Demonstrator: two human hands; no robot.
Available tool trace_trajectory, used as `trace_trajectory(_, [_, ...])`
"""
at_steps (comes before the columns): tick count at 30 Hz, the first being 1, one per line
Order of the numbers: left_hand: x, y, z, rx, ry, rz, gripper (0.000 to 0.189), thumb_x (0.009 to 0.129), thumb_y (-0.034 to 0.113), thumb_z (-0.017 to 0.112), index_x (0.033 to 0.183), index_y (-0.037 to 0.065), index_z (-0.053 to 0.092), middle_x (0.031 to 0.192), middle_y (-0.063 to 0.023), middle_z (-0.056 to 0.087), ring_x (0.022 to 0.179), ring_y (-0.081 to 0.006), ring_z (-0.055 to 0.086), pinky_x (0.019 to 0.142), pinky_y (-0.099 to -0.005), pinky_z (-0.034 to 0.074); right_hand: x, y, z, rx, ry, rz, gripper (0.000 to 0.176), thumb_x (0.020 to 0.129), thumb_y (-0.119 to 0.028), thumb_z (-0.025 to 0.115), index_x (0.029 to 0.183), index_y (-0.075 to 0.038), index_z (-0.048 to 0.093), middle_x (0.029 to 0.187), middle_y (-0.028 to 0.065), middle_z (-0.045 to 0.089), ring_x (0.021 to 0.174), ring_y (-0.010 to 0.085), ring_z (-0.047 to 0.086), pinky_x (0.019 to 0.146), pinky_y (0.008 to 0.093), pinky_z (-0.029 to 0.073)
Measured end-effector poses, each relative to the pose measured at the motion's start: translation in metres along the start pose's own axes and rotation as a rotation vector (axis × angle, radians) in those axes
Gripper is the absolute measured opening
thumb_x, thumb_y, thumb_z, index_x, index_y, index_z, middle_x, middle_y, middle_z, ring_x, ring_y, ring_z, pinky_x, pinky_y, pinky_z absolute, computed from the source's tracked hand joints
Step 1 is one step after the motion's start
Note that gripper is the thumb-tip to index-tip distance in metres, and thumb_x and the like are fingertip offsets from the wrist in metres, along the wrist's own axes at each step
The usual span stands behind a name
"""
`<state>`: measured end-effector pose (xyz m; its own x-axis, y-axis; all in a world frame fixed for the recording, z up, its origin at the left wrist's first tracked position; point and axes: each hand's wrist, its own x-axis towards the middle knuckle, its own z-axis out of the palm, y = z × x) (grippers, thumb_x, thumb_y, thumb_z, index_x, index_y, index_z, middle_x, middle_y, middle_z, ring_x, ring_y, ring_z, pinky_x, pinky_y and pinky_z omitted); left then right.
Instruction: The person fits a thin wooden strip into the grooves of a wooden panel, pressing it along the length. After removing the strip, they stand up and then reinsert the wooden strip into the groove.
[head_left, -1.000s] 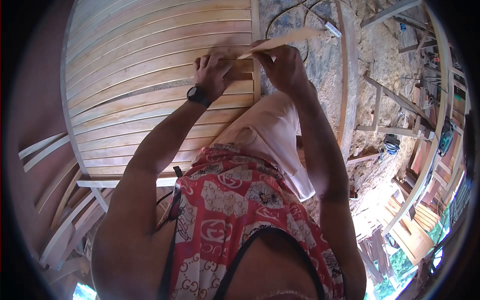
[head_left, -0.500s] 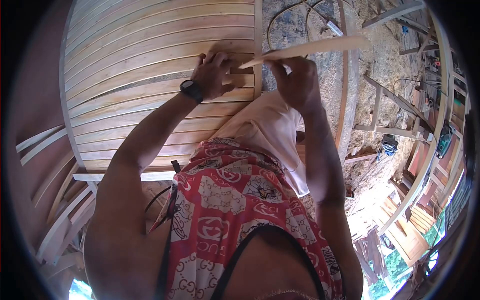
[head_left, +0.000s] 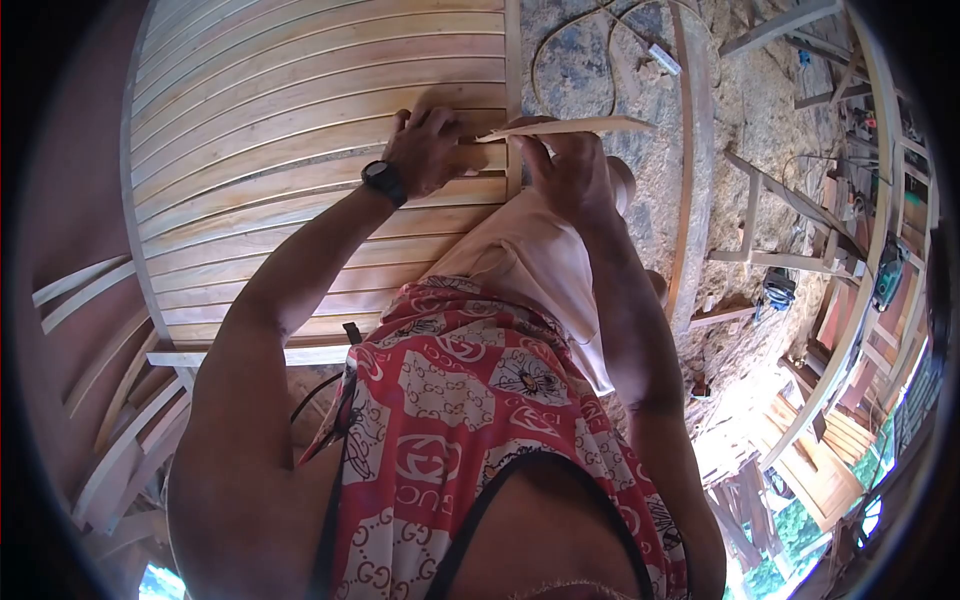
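Observation:
My right hand (head_left: 570, 172) pinches a thin, pale strip of wood (head_left: 600, 125) near its middle. The strip's pointed left end lies over the frame edge of a slatted wooden panel (head_left: 300, 125), close to my left hand. On the slats rests my left hand (head_left: 428, 152), fingers apart and bent, with a dark watch on the wrist. Its fingertips touch the panel beside a narrow gap between slats; nothing shows in its grasp.
A cable with a white power strip (head_left: 664, 60) lies on the ground beyond the panel. A long wooden beam (head_left: 690, 160) runs to its right. Wooden trestles (head_left: 790, 262) and a green power tool (head_left: 888, 272) are at the far right.
My right hand has moved left and slightly down with the strip, which now lies flatter and reaches less far to the right. My left hand has barely shifted.

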<state>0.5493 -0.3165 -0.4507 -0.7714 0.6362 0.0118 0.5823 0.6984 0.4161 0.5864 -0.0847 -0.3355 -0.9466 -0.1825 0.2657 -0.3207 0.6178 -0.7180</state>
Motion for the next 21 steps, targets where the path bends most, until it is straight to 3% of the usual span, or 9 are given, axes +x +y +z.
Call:
trace_trajectory(10, [0.001,-0.006,0.012,-0.024,0.065,0.02,0.058,0.083,0.05,0.082,0.129,0.016,0.07,0.129,-0.0045,0.055,0.128,-0.0295,0.048,0.107,-0.0538,0.038,0.002,0.003,0.003,-0.042,0.021,-0.045,0.01,0.095,-0.012,0.073,0.098,-0.003,0.077,0.084,0.0206,0.073,0.075,0.0423,0.071,0.066,0.0462,0.056])
trace_trajectory(12, [0.001,-0.01,0.017,-0.011,0.103,0.035,0.056,0.084,0.051,0.08,0.131,0.023,0.067,0.129,-0.0033,0.057,0.125,-0.0313,0.052,0.103,-0.0577,0.039,0.002,0.004,0.004,-0.029,0.007,-0.022,0.01,0.095,-0.012,0.074,0.098,-0.003,0.077,0.085,0.0208,0.073,0.076,0.0425,0.071,0.066,0.0464,0.056])
trace_trajectory(21, [-0.001,0.001,0.019,-0.033,0.18,-0.005,0.052,0.084,0.046,0.081,0.128,0.02,0.069,0.125,-0.0031,0.06,0.121,-0.0311,0.055,0.102,-0.0571,0.039,0.002,0.001,0.003,0.011,-0.025,0.055,0.012,0.093,-0.011,0.076,0.102,-0.004,0.077,0.091,0.0196,0.075,0.083,0.0414,0.073,0.072,0.0456,0.058])
